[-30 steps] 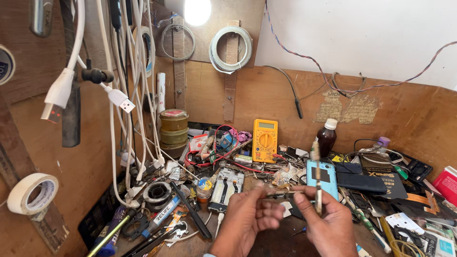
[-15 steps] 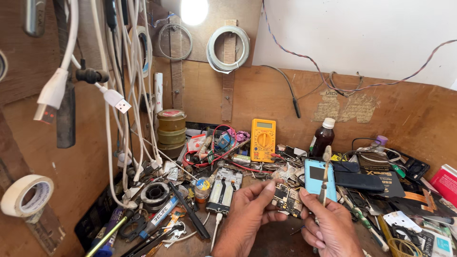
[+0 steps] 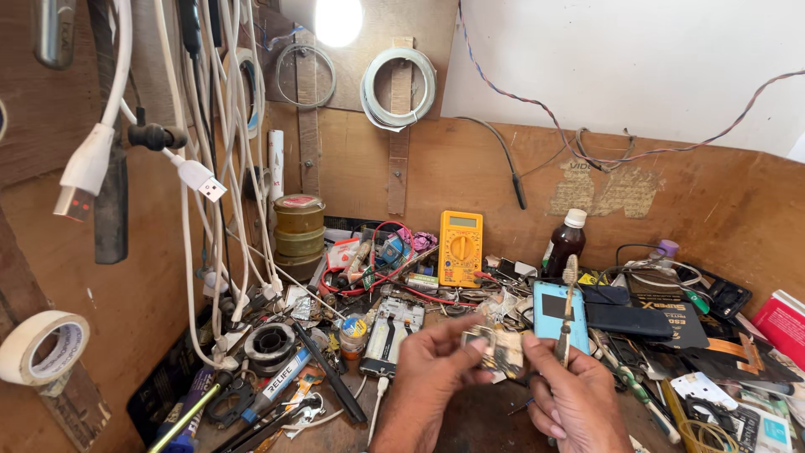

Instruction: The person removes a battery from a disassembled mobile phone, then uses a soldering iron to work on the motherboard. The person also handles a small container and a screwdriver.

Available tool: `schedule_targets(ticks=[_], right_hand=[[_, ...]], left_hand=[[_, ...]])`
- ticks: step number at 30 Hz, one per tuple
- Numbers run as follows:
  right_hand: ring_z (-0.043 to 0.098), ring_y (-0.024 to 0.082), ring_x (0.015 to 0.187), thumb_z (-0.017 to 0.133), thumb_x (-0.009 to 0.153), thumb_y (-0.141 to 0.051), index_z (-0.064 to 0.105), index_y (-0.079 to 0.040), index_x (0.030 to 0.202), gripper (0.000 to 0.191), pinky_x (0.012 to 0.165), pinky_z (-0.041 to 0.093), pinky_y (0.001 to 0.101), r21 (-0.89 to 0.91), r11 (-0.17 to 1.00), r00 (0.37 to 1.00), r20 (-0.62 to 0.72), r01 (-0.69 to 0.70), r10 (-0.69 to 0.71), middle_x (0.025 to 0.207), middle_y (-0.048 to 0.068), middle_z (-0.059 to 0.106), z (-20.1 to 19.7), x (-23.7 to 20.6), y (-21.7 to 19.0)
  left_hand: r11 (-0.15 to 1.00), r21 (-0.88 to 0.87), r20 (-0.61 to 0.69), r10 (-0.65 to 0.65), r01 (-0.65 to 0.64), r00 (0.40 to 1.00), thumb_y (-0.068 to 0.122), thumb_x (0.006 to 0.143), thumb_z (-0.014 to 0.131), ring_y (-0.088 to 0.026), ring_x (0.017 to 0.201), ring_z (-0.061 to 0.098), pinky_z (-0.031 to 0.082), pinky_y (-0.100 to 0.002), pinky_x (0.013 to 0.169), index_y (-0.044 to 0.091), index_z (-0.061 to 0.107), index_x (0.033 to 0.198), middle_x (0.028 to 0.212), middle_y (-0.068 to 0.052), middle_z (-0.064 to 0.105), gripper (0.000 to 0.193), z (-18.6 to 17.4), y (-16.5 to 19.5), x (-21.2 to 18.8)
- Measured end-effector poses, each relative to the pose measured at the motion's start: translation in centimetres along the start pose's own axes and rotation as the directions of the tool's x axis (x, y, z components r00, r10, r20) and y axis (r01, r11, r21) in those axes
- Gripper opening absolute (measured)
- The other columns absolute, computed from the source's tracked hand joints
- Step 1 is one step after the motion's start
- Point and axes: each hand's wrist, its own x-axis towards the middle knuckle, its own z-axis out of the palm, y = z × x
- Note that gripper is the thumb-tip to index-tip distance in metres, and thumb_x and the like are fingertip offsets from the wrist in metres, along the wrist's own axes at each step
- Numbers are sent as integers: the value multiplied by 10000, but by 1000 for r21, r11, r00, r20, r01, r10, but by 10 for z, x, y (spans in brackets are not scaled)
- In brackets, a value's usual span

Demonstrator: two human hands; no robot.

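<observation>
Both hands sit slightly higher than 0.5 s ago, brush now upright. Left hand (image 3: 432, 369) pinches small circuit board (image 3: 495, 351) by its edge, grip closed on it; board detail too blurred to read. Right hand (image 3: 574, 394) touches board's other edge w/ thumb, fingers clenched on a thin brush (image 3: 568, 310); handle end hidden in fist. Blue phone (image 3: 553, 315) lies just behind the brush. Wrists cut off at frame bottom. Bench (image 3: 486, 419) cluttered.

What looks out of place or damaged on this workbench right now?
Two things stand out. A torn, peeling paper patch clings to the wooden back wall. The bench is buried in tangled cables and loose parts around the yellow multimeter. The small circuit board between both hands looks intact.
</observation>
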Motion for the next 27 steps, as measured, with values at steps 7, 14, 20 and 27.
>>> schedule_targets(ticks=[7,14,20,27], right_hand=[[321,63,384,640,971,-277,734,18,1098,335,332,206,272,-161,958,956,-136,237,-260,734,95,626,9,-12,-10],[523,159,582,469,1057,-384,746,-162,1253,406,536,436,324,-588,748,886,-109,308,-451,828,32,690,9,-20,-10],[683,291,863,643,946,-265,776,-293,1208,295,764,525,422,-958,224,799,8,178,-601,988,49,702,2,-18,-8],[576,283,1160,757,830,-331,786,-286,1129,304,997,478,445,-988,-155,801,75,-22,-594,1138,4,690,-2,-19,-15]], left_hand=[[912,-340,-309,125,-232,943,70,881,783,-118,742,647,504,-246,600,-5,692,1200,909,-48,735,339,-14,20,6],[969,-243,-220,-97,42,971,112,876,690,-205,750,694,646,-375,580,28,599,1188,928,-95,715,335,5,28,-8],[997,-47,-215,-76,68,974,24,843,715,-156,782,728,631,-293,595,18,537,1251,986,-92,744,445,3,13,-7],[991,124,-123,-38,53,992,14,848,723,-107,730,675,548,-222,530,-36,642,1291,1008,-98,774,453,-9,-10,3]])
